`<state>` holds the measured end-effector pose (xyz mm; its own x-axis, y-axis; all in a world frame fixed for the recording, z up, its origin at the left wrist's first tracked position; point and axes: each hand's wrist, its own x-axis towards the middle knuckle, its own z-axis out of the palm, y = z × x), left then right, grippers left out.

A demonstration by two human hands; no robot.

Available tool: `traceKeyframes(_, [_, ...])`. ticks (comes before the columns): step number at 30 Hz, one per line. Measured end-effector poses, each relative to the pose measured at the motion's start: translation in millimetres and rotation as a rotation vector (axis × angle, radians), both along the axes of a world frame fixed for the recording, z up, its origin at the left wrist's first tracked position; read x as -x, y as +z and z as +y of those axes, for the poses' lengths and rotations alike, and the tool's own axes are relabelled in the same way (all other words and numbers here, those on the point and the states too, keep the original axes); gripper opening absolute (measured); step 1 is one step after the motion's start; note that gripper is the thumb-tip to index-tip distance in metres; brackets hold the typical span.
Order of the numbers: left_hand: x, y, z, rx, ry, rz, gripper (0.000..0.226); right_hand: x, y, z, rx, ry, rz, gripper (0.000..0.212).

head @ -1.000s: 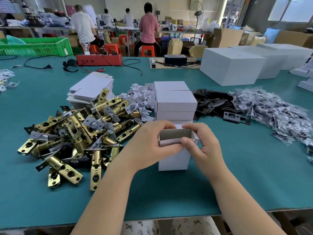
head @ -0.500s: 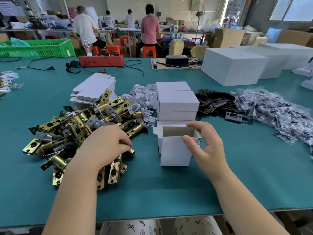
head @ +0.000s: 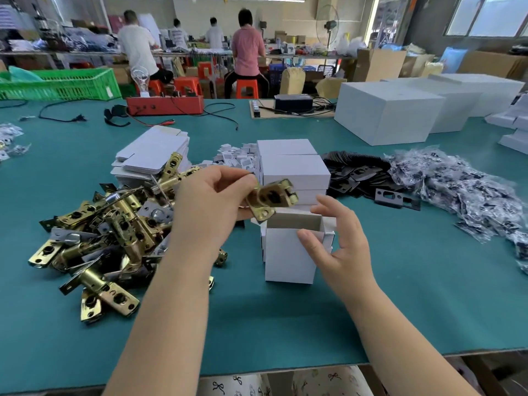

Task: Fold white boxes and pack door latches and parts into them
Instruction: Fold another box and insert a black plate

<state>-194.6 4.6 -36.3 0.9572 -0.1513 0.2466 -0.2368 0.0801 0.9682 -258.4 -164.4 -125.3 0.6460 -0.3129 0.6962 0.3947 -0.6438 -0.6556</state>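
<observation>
A small white box [head: 288, 255] stands upright on the green table [head: 400, 295] with its top open. My left hand [head: 214, 201] holds a brass door latch [head: 271, 198] just above the box's open left edge. My right hand [head: 337, 247] is beside the box on the right, thumb touching its front top edge, fingers spread and loosely curved. A pile of brass latches [head: 108, 230] lies to the left. Closed white boxes [head: 291, 172] are stacked behind the open one.
Flat white box blanks [head: 154, 152] lie behind the latch pile, small white parts [head: 237, 158] beside them. Black strike plates [head: 365, 178] and bagged parts [head: 463, 190] lie to the right. Large white cartons [head: 385, 112] stand at the back right. People work at far benches.
My left hand left the box, dipped into the latch pile, and now lifts one latch over the open box. My right hand loosened its hold on the box's rim.
</observation>
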Motion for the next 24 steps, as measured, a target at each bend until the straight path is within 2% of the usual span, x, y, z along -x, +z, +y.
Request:
traceKeyframes(3, [4.9,-3.7,-21.7,-0.162,0.08,-0.085,0.011,-0.5,0.5,2.2,0.018,-0.015,-0.053,0.049])
traceKeyframes(6, [12.9,-8.0,-37.8,-0.33,0.137,-0.238,0.006,-2.3,0.3,1.3,-0.018,-0.006,-0.088,0.033])
traceKeyframes(9, [19.8,-11.6,-44.8,-0.518,0.23,-0.428,0.005,0.2,2.0,2.0,-0.161,0.034,-0.099,0.027])
traceKeyframes(12, [20.4,-17.6,-41.1,-0.627,0.28,-0.591,0.01,1.2,7.0,-0.1,-0.361,0.113,-0.066,0.01])
traceKeyframes(14, [15.7,-24.0,-33.5,-0.684,0.264,-0.666,0.016,0.5,9.5,-4.7,-0.465,0.189,-0.03,0.009])
traceKeyframes(16, [9.2,-33.7,-24.2,-0.644,0.097,-0.573,0.033,0.0,12.1,-10.6,-0.476,0.215,0.002,0.012])
traceKeyframes(19, [1.2,-47.6,-9.9,-0.477,-0.269,-0.197,0.074,-2.0,17.8,-11.5,-0.38,0.243,0.079,0.017])
traceKeyframes(21, [-4.0,-57.2,-5.0,-0.449,-0.304,-0.132,0.075,-2.2,21.8,-8.2,-0.328,0.284,0.113,0.011])
traceKeyframes(24, [-6.7,-61.4,-1.5,-0.46,-0.242,-0.191,0.064,-2.1,24.4,-4.3,-0.238,0.272,0.171,0.011])
